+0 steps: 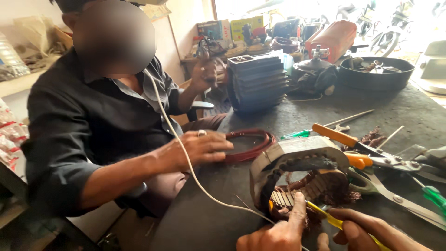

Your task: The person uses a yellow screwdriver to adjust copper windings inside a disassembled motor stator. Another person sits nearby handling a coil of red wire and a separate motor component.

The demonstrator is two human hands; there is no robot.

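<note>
Two hands work at the bottom centre of the frame on a motor stator [297, 172], a grey ring-shaped core lying on its side on the dark workbench [288, 116], its open end toward the camera and tangled copper winding [320, 186] showing inside. The left hand [278, 232] is curled shut with its forefinger stretched up against the slots at the lower rim; the right hand [367, 230] is clamped on a yellow-handled tool [332, 219] whose tip points into the same slots. By the look of it, the step in hand is prying or clearing winding out of the slots, and the next move seems to call for steadying the core while levering carefully. Just right of the stator lie orange-handled snips [353, 148] and a green screwdriver [434, 195]. At centre left another person's hand [200, 148] rests on a coil of red-brown wire [251, 144]; their other hand [204, 74] is raised by a dark finned motor housing [258, 81]. At the upper right a round black pan [376, 74] holds small metal parts, too blurred to tell apart.
</note>
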